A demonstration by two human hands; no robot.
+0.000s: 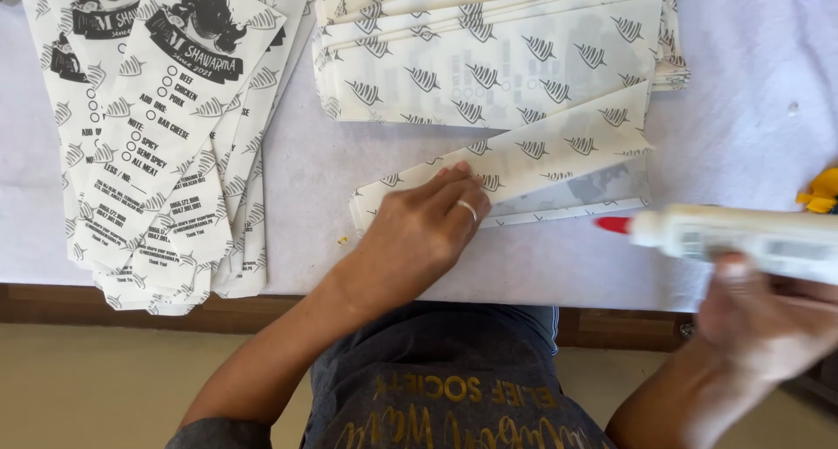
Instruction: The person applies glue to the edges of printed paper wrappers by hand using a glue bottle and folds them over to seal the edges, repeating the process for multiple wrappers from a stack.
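My left hand [425, 225], with a ring on one finger, presses flat on a long white paper sleeve [532, 157] printed with small grey leaf shapes; the sleeve lies slanted near the table's front edge, partly folded over. My right hand [768, 314] holds a white glue bottle [742, 238] with a red tip, pointing left, just right of the sleeve's lower end. The hand and bottle are blurred.
A fanned pile of printed paper sleeves [166, 135] lies at the left, overhanging the table edge. A stack of folded leaf-patterned sleeves [489, 56] sits at the back centre. A yellow object [820, 191] shows at the right edge. The table has a white cover [751, 91].
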